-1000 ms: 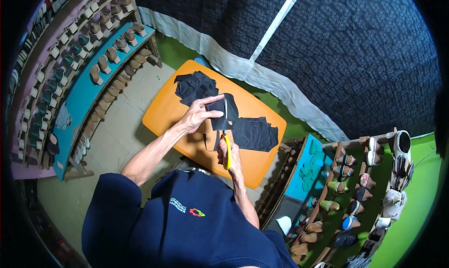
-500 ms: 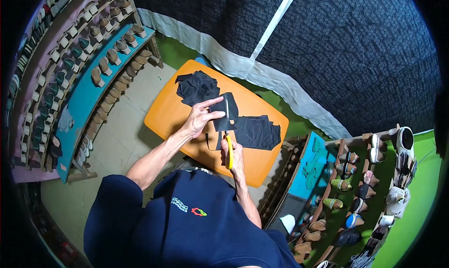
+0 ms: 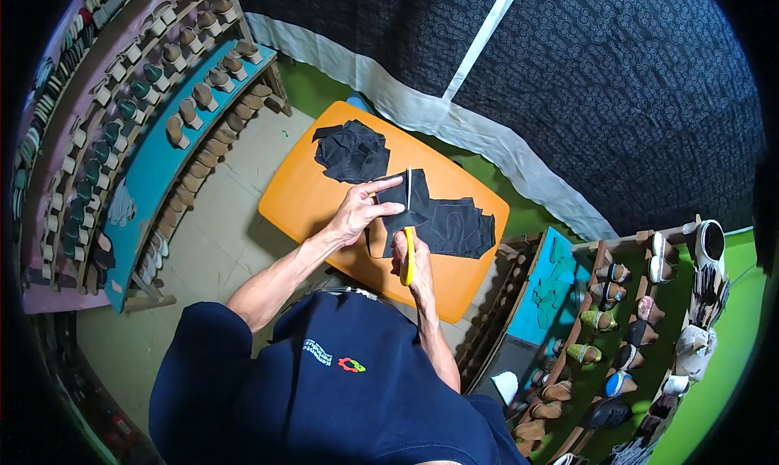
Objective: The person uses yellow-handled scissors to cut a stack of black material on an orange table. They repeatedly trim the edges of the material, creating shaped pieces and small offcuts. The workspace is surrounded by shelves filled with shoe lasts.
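Observation:
My left hand [image 3: 357, 209] pinches a piece of black fabric [image 3: 403, 205] above the orange table [image 3: 312, 197]. My right hand [image 3: 411, 262] grips yellow-handled scissors [image 3: 409, 221], whose blades run up through that fabric. A larger black fabric sheet [image 3: 458, 226] lies on the table just right of the scissors. A crumpled pile of black fabric pieces [image 3: 351, 151] sits at the table's far left corner.
A blue and pink rack [image 3: 138, 132] with several shoe lasts stands on the left. Wooden shelves [image 3: 625, 319] holding several shoes stand at right. A dark patterned cloth wall [image 3: 584, 83] hangs behind the table. Green floor [image 3: 730, 343] shows at right.
The view has shifted slightly. My hands stay on the fabric and scissors, and the blades have moved a little further up the black piece.

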Demonstrator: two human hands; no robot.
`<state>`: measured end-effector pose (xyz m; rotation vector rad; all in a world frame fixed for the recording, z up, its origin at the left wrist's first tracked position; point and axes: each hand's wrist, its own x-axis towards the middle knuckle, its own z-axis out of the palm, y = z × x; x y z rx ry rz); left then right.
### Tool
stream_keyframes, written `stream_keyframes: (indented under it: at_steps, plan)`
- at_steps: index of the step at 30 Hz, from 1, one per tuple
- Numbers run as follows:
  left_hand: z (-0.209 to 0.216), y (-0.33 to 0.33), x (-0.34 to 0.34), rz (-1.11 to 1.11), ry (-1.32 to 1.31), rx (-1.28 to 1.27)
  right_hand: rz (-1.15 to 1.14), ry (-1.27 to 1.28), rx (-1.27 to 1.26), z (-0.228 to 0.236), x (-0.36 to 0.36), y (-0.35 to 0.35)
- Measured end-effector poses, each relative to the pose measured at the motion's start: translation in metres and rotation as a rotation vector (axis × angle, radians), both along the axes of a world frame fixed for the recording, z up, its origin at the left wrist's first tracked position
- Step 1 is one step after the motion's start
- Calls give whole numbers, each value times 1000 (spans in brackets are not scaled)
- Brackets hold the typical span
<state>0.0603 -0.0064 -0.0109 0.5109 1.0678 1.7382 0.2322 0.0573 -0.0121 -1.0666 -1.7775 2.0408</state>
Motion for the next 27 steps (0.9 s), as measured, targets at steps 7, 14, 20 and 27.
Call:
stream_keyframes:
  at_steps: [7,14,20,27]
  plan:
    - [-1,2,-3,25,-3,-4,-54,-37,-69,6,3,-4]
    - [1,4,-47,177,-94,25,180,-375,178,-47,43,-8]
    - [30,-2,-70,-136,136,-130,29,-599,181,-93,86,-8]
    - [6,7,-59,-577,439,-256,-318,-46,-119,-38,54,14]
